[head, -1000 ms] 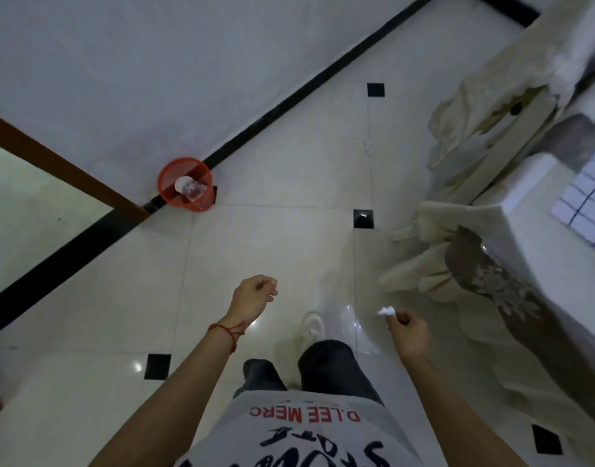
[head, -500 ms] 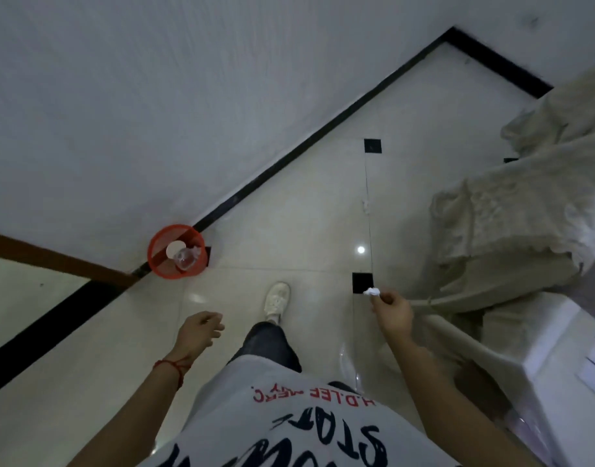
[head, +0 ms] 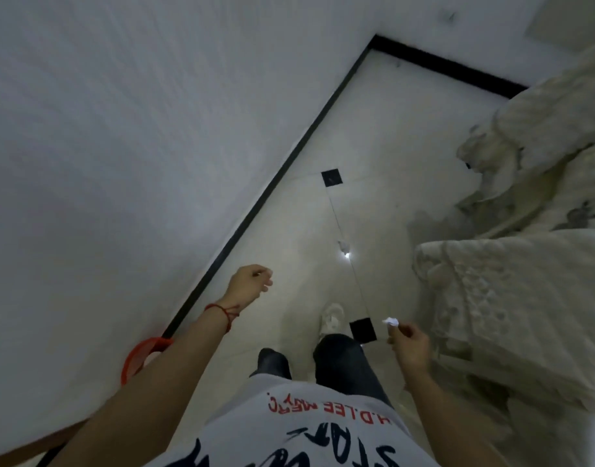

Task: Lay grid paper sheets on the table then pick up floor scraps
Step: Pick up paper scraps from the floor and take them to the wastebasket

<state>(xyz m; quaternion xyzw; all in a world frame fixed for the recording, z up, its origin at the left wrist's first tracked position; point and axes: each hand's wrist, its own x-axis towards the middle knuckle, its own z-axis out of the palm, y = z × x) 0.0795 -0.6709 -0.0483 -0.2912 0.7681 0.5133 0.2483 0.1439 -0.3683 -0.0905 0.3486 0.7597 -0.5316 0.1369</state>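
Head view. Glossy pale floor tiles [head: 383, 136] with small black square insets [head: 332, 178] meet a matt, faintly textured white wall [head: 120, 129] along a black skirting strip [head: 255, 210] that turns a corner at upper right. A bright point of reflected light lies on a tile joint near centre. Along the right edge hangs a cream cloth [head: 511, 298] with a raised, lace-like pattern, bunched in heavy folds; what it covers is hidden, and its upper part is cut off by the frame.

The right hand [head: 410, 345] is held out above the floor, fingers curled, pinching a small crumpled white paper scrap [head: 391, 321] at its fingertips; the scrap stands clear of the floor, beside the nearer black inset. A second small pale object [head: 343, 245] lies on the floor farther ahead on the tile joint; it may be another scrap, though blur makes this uncertain.

The left hand [head: 248, 281] is raised over the tiles near the skirting, fingers loosely curled and holding nothing. A red string bracelet [head: 222, 310] circles its wrist.

A red mesh basket [head: 144, 353] stands against the wall, mostly hidden behind the left forearm, so only part of its round rim shows. Below, a white shoe [head: 332, 319], dark trousers [head: 343, 362] and a grey printed shirt [head: 289, 429] appear, the shirt cut off by the lower edge.
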